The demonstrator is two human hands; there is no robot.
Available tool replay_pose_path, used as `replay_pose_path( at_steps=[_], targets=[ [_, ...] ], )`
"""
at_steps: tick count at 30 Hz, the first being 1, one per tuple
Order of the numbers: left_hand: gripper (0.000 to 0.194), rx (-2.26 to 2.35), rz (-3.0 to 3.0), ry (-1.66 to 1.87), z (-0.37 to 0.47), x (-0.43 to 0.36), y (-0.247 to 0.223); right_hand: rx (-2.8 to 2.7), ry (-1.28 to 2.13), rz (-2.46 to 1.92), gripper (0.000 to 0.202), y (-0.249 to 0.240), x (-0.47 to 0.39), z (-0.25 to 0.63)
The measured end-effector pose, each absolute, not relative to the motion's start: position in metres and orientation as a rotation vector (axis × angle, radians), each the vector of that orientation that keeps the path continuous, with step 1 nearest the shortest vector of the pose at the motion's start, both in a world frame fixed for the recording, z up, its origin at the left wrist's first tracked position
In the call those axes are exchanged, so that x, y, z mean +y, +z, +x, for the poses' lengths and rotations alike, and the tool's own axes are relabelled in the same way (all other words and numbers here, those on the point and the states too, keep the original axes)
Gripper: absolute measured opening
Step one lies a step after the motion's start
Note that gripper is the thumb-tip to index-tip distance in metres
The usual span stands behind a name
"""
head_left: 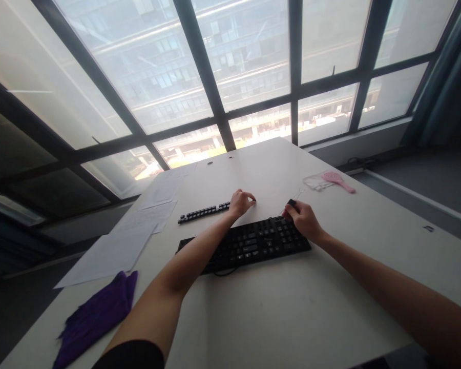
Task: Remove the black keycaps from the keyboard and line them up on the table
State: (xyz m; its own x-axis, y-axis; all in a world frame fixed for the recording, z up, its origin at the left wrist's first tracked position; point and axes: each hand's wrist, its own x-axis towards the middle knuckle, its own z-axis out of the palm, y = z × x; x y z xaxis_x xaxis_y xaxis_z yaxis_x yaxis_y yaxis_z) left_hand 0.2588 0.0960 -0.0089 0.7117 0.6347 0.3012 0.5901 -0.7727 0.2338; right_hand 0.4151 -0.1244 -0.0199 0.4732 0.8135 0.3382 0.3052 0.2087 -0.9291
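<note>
A black keyboard (249, 248) lies on the white table, partly hidden by my left forearm. Beyond it, loose black keycaps (202, 212) stand in rows. My left hand (241, 203) reaches over the keyboard to the right end of these rows, thumb and finger pinched on a small dark keycap (253, 200) at the tabletop. Above the keyboard's upper right corner, my right hand (306, 220) is closed around a keycap puller (292, 203) with a black handle; its thin wire loops point up and away from me.
A pink hairbrush (337, 180) lies at the right beside a clear plastic bag (315, 182). Paper sheets (111, 251) cover the table's left side, with a purple cloth (100, 315) nearer me. A cable (226, 273) loops at the keyboard's front edge. Tall windows stand behind the table.
</note>
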Motion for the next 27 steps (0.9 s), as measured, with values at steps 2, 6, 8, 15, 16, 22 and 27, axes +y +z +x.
replay_pose_path(
  at_steps=[2, 6, 8, 15, 16, 22, 27],
  targets=[
    [0.014, 1.008, 2.791, 0.575, 0.258, 0.097, -0.01, -1.082, 0.476, -1.364, 0.031, -0.019, -0.125, 0.415],
    [0.014, 1.014, 2.772, 0.594, 0.258, 0.1, -0.013, -1.074, 0.482, -1.345, 0.031, -0.018, -0.126, 0.414],
    [0.014, 1.021, 2.759, 0.599, 0.257, 0.1, -0.014, -1.071, 0.477, -1.34, 0.032, -0.017, -0.127, 0.414],
    [0.012, 1.014, 2.715, 0.644, 0.257, 0.104, -0.019, -1.07, 0.477, -1.326, 0.032, -0.017, -0.126, 0.415],
    [0.013, 1.011, 2.717, 0.656, 0.256, 0.104, -0.019, -1.066, 0.475, -1.324, 0.032, -0.017, -0.126, 0.416],
    [0.026, 0.985, 2.756, 0.701, 0.256, 0.103, -0.019, -1.057, 0.457, -1.312, 0.034, -0.02, -0.124, 0.421],
    [0.031, 0.998, 2.749, 0.703, 0.256, 0.103, -0.017, -1.068, 0.457, -1.292, 0.036, -0.023, -0.121, 0.429]
  ],
)
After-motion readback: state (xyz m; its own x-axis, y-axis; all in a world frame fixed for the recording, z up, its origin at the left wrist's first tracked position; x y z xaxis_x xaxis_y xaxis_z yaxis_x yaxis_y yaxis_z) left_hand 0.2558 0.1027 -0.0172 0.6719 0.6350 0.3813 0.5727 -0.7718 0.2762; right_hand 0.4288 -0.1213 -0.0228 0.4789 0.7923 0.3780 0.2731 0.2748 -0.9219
